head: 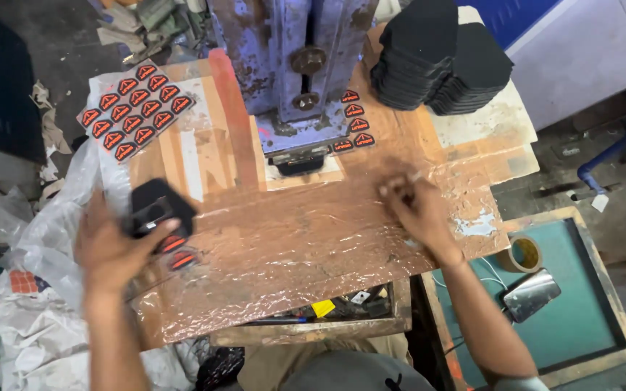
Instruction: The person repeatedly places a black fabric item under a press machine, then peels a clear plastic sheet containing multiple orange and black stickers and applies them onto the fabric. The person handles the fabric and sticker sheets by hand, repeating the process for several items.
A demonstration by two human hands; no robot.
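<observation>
Head view, left hand (110,250): its fingers (155,233) are clenched over a black flat piece (155,206), thumb across the near edge, the piece pressed to the table (313,239).
Head view, black flat piece: it looks thin, light and somewhat flexible, probably foam or rubber sheet; taking it by the edges should suit it best.
Head view, red-and-black labels (175,250): two lie just under the left fingers, touching the piece's near edge; small, light, likely sticky.
Head view, right hand (418,210): fingers pinched together on something tiny and blurred; I cannot tell what.
Head view, beyond the fingers: a blue press (291,65), a sheet of labels (135,108) and black stacks (436,61).
</observation>
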